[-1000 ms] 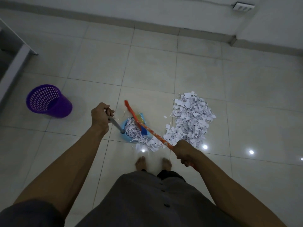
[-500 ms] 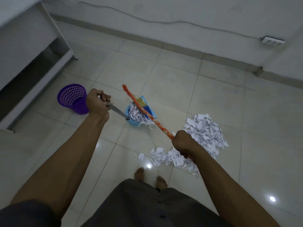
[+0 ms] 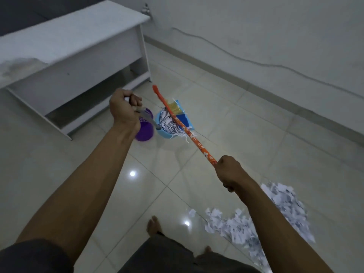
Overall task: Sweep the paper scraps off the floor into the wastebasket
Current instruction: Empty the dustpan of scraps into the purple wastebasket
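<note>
My left hand [image 3: 124,109] grips the grey handle of a blue dustpan [image 3: 164,133], which is heaped with white paper scraps [image 3: 169,123] and hangs right beside the purple wastebasket [image 3: 144,131]. My left wrist hides much of the basket. My right hand [image 3: 228,172] grips the orange flowered broom handle [image 3: 187,131]; the broom's head lies across the dustpan. A large pile of paper scraps [image 3: 256,225] remains on the floor at the lower right, partly behind my right forearm.
A white desk [image 3: 69,52] stands at the upper left, its leg close behind the wastebasket. A wall with a cable [image 3: 275,66] runs along the back. My bare feet [image 3: 153,225] stand on the glossy tiles near the bottom.
I have turned and stepped left, carrying the loaded dustpan and broom over to the wastebasket. The scrap pile has fallen behind to my lower right; the desk has come into view.
</note>
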